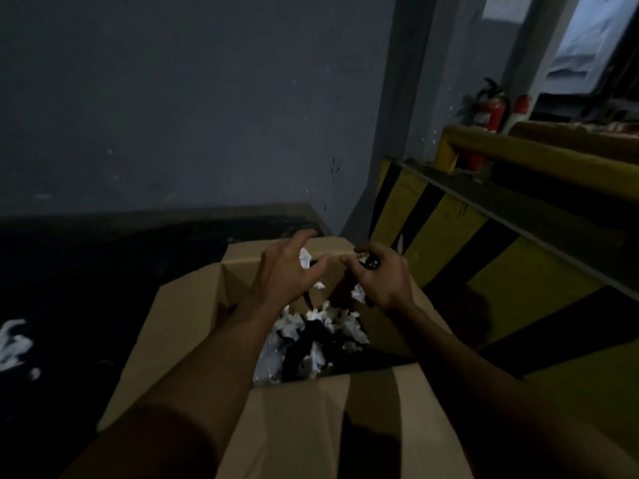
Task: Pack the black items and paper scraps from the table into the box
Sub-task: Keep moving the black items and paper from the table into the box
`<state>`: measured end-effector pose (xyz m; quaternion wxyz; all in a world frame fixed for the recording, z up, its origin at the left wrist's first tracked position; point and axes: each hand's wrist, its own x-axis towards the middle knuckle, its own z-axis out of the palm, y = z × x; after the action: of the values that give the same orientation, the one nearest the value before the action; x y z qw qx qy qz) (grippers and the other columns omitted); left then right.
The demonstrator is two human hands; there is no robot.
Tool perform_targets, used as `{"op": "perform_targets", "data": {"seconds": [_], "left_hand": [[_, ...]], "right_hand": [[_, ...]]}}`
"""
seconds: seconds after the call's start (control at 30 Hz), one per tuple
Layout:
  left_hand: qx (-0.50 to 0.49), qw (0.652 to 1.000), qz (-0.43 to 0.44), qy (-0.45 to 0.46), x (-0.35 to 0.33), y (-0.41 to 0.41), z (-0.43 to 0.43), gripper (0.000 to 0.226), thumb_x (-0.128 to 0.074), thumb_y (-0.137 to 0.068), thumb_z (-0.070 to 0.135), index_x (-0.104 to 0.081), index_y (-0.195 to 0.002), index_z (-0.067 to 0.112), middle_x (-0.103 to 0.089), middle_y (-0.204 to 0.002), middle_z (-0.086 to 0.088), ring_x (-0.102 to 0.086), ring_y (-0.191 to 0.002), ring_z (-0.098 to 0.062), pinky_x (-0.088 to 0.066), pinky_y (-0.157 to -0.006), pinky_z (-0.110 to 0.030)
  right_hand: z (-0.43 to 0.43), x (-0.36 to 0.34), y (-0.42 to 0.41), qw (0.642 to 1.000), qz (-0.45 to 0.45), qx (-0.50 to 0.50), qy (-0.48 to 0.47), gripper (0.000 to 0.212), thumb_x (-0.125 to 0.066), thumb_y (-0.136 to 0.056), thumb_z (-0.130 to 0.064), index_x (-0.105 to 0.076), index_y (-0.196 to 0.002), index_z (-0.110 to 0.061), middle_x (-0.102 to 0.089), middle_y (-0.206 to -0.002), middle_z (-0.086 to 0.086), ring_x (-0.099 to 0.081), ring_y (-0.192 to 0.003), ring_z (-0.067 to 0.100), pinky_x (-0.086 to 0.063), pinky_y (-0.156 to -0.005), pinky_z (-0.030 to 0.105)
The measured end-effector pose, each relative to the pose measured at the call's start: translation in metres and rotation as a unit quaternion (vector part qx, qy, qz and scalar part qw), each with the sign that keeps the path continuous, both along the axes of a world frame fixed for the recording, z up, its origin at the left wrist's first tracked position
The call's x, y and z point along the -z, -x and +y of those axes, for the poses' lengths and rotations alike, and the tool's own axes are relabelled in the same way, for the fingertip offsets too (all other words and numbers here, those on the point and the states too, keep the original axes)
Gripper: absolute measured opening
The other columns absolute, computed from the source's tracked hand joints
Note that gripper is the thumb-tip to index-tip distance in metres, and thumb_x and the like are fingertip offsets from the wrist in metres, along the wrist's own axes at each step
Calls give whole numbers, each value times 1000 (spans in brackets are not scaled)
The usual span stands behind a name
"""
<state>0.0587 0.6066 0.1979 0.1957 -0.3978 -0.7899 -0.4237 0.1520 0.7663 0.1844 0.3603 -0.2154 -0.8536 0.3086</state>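
Note:
An open cardboard box point(179, 316) stands in front of me, holding white paper scraps point(323, 324) mixed with black items point(311, 344). Both hands hover over its far side. My left hand point(287, 271) has its fingers spread and curved, with a white scrap point(305, 257) showing just behind the palm; whether it grips that scrap is unclear. My right hand point(380, 278) is closed around a small shiny black item point(371, 262) above the box's far right corner.
More white paper scraps point(12, 344) lie on the dark table at the left. A yellow-and-black striped barrier point(484, 243) runs along the right, with red fire extinguishers point(491, 112) behind it. A grey wall stands close behind the box.

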Motion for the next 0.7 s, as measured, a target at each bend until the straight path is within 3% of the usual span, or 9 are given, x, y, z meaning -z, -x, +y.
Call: {"op": "perform_targets", "data": {"seconds": [0.2,0.33,0.4,0.5,0.57,0.7], "left_hand": [[-4,972,-144,186,62,15,-1,59,-66,-79,50,-56,-129,19,-66,-118,-9,-60,-108,-27,-46,-91,-32],[-20,951,-187,245,92,29,-5,65,-40,-69,70,-68,-106,25,-69,-107,-2,-63,-101,-21,-51,-86,-35],[-22,942,-196,271,98,35,-4,54,-36,-71,64,-67,-97,29,-68,-107,-2,-62,-100,-24,-50,-87,-36],[-13,936,-202,287,98,43,-2,28,-45,-88,42,-66,-100,28,-63,-115,-2,-59,-105,-25,-47,-91,-36],[-18,941,-191,278,97,50,-1,24,-50,-93,31,-66,-106,21,-62,-116,-3,-58,-106,-23,-45,-92,-33],[-42,951,-158,263,85,56,-1,28,-51,-93,30,-66,-111,13,-63,-113,-10,-58,-103,-25,-44,-87,-31]], "right_hand": [[10,51,22,989,-131,-51,44,31,-73,-80,-45,-72,-95,-18,-71,-90,-1,-64,-83,15,-44,-68,23],[14,73,29,969,-207,-114,67,31,-60,-90,-47,-72,-95,-19,-73,-95,1,-67,-87,19,-54,-77,33],[18,77,36,960,-239,-117,89,26,-54,-94,-38,-70,-100,-19,-72,-100,4,-66,-90,23,-52,-78,32],[25,81,47,951,-274,-120,83,16,-55,-92,-25,-67,-102,-21,-71,-103,4,-65,-91,24,-48,-75,26],[28,81,51,951,-276,-119,72,20,-57,-90,-22,-68,-106,-20,-71,-107,5,-65,-98,24,-52,-81,29],[30,72,55,954,-264,-126,61,23,-57,-89,-23,-67,-108,-18,-71,-109,7,-65,-102,25,-53,-87,34]]}}
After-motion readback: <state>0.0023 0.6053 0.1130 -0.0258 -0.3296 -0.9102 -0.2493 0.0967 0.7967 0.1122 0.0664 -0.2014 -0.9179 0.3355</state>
